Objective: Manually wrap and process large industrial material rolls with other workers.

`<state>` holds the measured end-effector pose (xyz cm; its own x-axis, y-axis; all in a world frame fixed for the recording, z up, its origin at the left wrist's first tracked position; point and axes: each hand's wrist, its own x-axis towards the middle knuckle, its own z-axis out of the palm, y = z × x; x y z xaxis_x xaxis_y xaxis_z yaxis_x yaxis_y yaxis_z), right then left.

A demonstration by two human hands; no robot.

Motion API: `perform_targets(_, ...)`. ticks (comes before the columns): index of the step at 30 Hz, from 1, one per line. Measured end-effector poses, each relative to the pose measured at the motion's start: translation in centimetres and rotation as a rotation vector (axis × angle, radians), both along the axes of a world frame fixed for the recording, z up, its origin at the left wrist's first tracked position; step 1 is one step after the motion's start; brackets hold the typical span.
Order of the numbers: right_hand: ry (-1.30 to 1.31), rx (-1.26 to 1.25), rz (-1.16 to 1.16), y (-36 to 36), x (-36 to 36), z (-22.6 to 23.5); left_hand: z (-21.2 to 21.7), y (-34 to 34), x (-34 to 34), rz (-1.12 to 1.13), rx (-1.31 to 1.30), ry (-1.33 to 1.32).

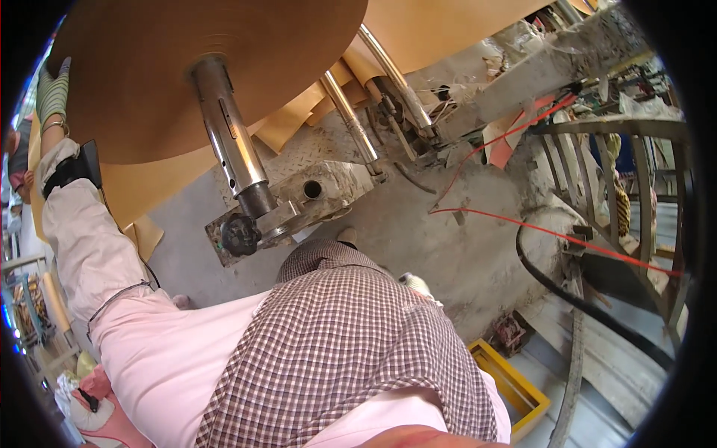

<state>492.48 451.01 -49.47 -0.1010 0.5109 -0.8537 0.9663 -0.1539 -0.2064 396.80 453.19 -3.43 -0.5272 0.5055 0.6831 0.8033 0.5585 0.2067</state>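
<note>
My left hand [54,95], in a white and green striped glove, reaches out at the far left. Its stretched fingers lie along the edge of a large brown paper roll [149,97]; the hand is open. From the roll's middle a shiny metal shaft [230,134] sticks out toward me. Its near end sits in a metal bracket with a dark round knob [240,236]. Beside my checked apron, a small bit of my right hand [417,284] shows, in a similar pale glove. The apron hides most of it, so its fingers cannot be made out.
Two thinner metal rollers [349,118] stand right of the roll, near a greasy machine arm [340,183]. Red cords [553,230] and a black hose [579,295] cross the right side, before a curved metal railing [612,127]. A yellow crate [523,388] stands lower right.
</note>
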Motion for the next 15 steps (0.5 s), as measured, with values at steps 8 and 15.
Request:
perform_targets(8,0.513,-0.191,-0.065,10.4,9.3,-5.7,-1.3,0.3,35.2,-0.39,0.025,-0.135)
perform_targets(15,0.401,-0.293,-0.093,22.0,10.1,3.0,-9.4,4.2,62.7,-1.187,-0.215,-1.558)
